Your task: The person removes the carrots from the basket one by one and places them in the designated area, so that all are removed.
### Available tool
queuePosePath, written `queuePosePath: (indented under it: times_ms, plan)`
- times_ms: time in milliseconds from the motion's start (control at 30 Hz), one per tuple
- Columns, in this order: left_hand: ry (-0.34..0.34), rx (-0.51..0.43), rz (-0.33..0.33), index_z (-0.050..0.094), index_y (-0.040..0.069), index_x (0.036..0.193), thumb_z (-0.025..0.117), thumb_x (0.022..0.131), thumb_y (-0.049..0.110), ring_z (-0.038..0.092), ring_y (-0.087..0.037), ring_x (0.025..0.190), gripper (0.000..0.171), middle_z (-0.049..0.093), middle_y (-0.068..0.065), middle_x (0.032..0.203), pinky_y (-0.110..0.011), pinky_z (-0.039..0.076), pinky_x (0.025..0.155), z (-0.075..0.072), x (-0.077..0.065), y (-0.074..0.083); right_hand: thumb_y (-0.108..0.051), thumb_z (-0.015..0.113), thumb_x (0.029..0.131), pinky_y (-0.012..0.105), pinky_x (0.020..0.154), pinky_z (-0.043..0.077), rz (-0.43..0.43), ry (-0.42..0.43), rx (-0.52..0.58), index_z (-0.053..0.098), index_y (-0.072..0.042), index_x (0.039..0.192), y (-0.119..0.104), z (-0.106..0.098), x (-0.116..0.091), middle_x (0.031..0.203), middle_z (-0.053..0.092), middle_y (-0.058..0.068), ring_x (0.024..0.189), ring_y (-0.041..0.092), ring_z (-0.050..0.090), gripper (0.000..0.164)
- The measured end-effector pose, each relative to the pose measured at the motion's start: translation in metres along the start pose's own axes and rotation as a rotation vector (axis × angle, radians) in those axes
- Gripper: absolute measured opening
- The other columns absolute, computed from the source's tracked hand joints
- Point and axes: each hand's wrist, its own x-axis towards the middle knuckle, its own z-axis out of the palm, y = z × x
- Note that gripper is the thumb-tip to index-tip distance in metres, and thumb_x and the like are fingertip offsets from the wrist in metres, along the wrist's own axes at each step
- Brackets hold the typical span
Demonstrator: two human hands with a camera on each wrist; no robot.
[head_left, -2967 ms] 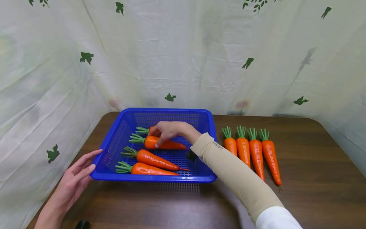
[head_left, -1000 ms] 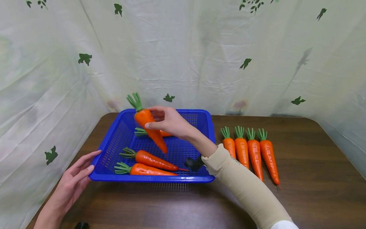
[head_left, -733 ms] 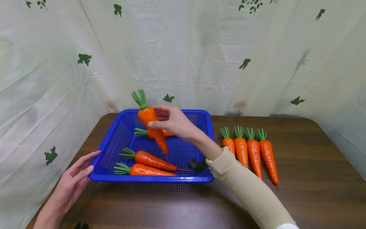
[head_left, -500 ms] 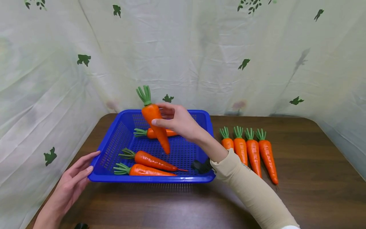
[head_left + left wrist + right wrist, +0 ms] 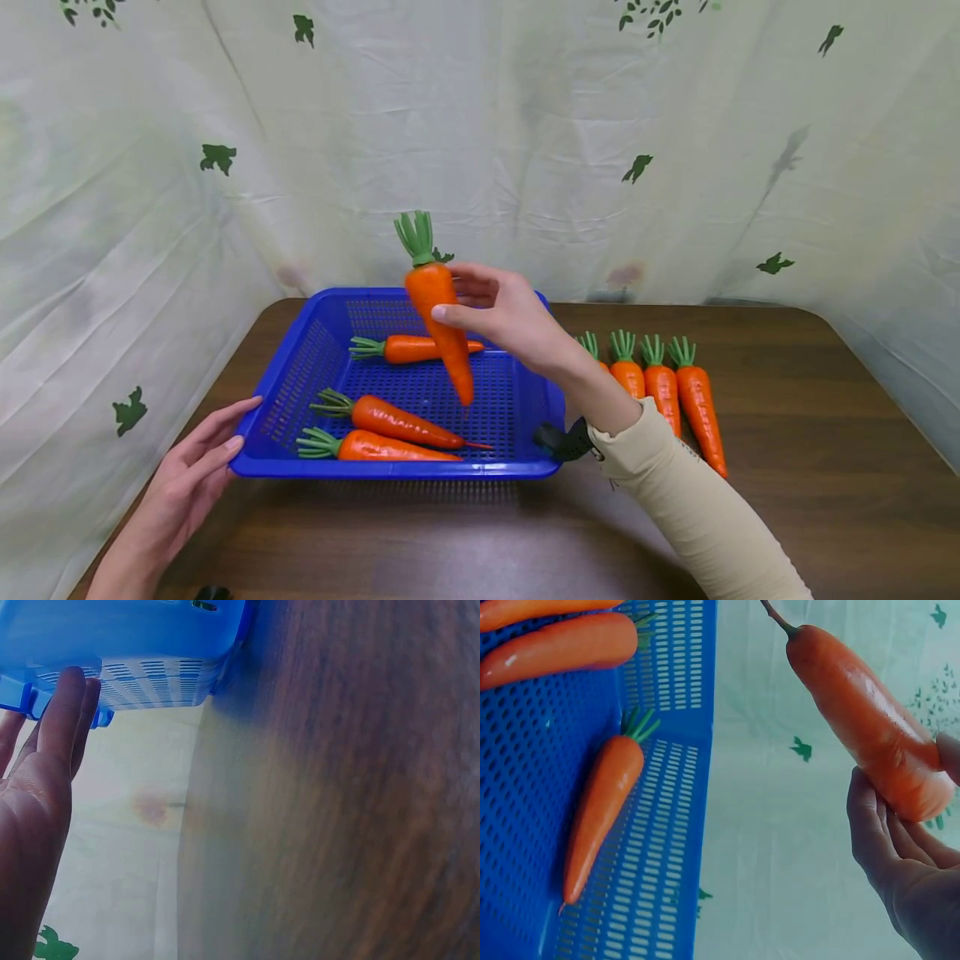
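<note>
My right hand (image 5: 510, 321) grips an orange carrot (image 5: 435, 300) with a green top between thumb and fingers, above the blue basket (image 5: 405, 469). The carrot hangs tilted, leafy end up, tip down. In the right wrist view, my fingers and thumb hold the thick end of this carrot (image 5: 862, 712). Three carrots lie in the basket: one at the back (image 5: 408, 349), two near the front (image 5: 401, 421). My left hand (image 5: 183, 479) touches the basket's left rim near the front corner. In the left wrist view, its fingers (image 5: 60, 724) are straight against the basket's side.
Several carrots (image 5: 697, 408) lie in a row on the brown wooden table (image 5: 802, 417), right of the basket; my right forearm hides part of them. A pale curtain (image 5: 480, 167) with green leaf prints hangs behind and beside the table.
My right hand has lifted a carrot from the back half of the basket and carried it up and to the right, turning it more upright. The left hand stays at the rim.
</note>
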Motion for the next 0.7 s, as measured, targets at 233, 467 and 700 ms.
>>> queuePosePath:
  times_ms: [233,467,700]
  plan:
    - [0.012,-0.003,-0.008,0.034,0.011,0.153,0.034,0.106,0.005,0.057,-0.014,0.119,0.047,0.045,0.001,0.143,-0.031,0.053,0.090,0.000,0.000,-0.001,-0.013,0.072,0.090,0.039,0.092,0.052,0.042,0.058,0.012,0.056,-0.007,0.136,-0.004,-0.013,-0.012,0.121,0.065,0.008,0.109,0.022,0.064,0.049]
    - [0.017,-0.004,-0.007,0.035,0.011,0.153,0.034,0.106,0.005,0.057,-0.014,0.118,0.047,0.046,0.002,0.142,-0.031,0.053,0.089,0.000,0.000,-0.002,-0.011,0.069,0.092,0.039,0.093,0.051,0.060,0.086,0.041,0.053,-0.005,0.139,-0.003,-0.029,-0.024,0.124,0.064,0.011,0.111,0.024,0.063,0.049]
    - [0.016,-0.010,0.001,0.035,0.011,0.152,0.034,0.106,0.004,0.057,-0.014,0.118,0.047,0.046,0.001,0.142,-0.031,0.053,0.089,0.000,0.000,-0.001,-0.012,0.068,0.093,0.038,0.093,0.051,0.078,0.113,0.032,0.051,-0.006,0.141,0.001,-0.042,-0.036,0.127,0.062,0.012,0.113,0.026,0.062,0.052]
